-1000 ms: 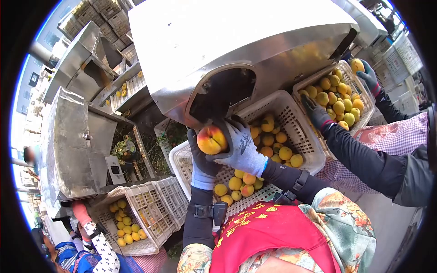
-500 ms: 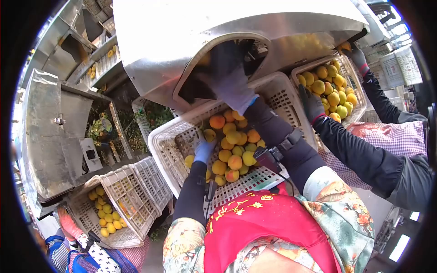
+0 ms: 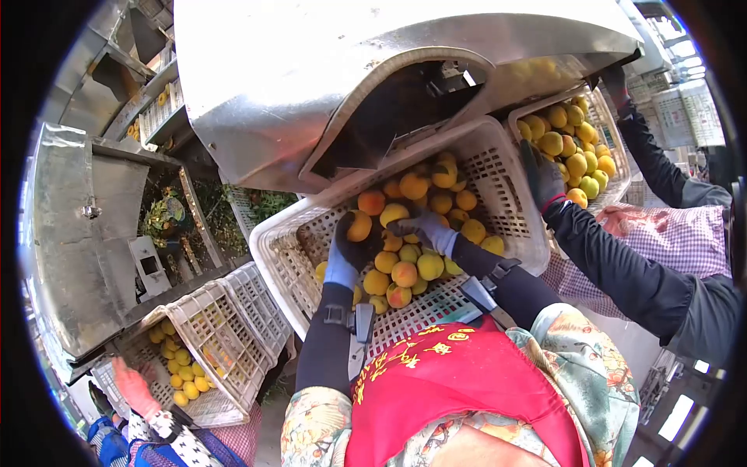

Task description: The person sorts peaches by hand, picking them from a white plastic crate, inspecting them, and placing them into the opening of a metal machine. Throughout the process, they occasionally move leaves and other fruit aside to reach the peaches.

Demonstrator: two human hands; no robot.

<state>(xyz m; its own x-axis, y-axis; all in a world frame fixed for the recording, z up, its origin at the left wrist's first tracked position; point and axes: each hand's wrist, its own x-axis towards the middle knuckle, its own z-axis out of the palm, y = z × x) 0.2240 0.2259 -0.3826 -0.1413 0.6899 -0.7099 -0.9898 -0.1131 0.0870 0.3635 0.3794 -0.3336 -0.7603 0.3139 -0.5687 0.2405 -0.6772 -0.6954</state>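
Note:
A white plastic crate in front of me holds a heap of yellow-orange peaches. My left hand, in a blue and dark glove, is closed round an orange peach at the heap's left side. My right hand, gloved in grey, reaches over the middle of the heap. Its fingers curl against a yellow peach, and its thumb side is partly hidden. Beyond the crate is the dark opening of a metal machine, with neither hand inside it.
The metal hood overhangs the crate's far side. At right, a co-worker's gloved hand rests at another crate of peaches. At lower left, another person's pink glove is beside a tilted crate with fruit.
My right hand has come back from the machine opening down onto the peaches. My left hand has shifted slightly and now grips an orange peach. More fruit shows at the crate's far side.

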